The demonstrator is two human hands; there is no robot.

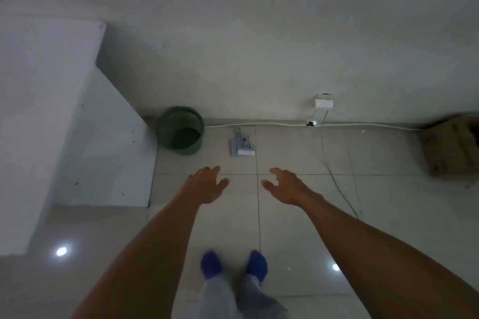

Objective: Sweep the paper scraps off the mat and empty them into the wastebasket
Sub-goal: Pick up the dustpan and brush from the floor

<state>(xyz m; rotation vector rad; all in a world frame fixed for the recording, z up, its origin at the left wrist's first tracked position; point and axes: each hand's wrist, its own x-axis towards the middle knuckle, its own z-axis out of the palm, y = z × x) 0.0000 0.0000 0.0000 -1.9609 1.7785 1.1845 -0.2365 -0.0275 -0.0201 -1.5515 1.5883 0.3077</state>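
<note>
Tiled floor [298, 215] w/ wall [259, 33] (dim)

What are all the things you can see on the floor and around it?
wastebasket: one, green, on the floor by the wall, beside the white cabinet
dustpan: one, grey-blue, on the floor right of the wastebasket
brush: one, grey-blue with white bristles, lying on the dustpan
cabinet: one, white, at the left
wall socket: one, white, low on the wall
cables: several, white, along the wall base and across the tiles
brown mat or bag: one, far right, too blurred to tell
shoes: two, blue, bottom centre
left hand: one, empty, fingers spread
right hand: one, empty, fingers spread
</note>
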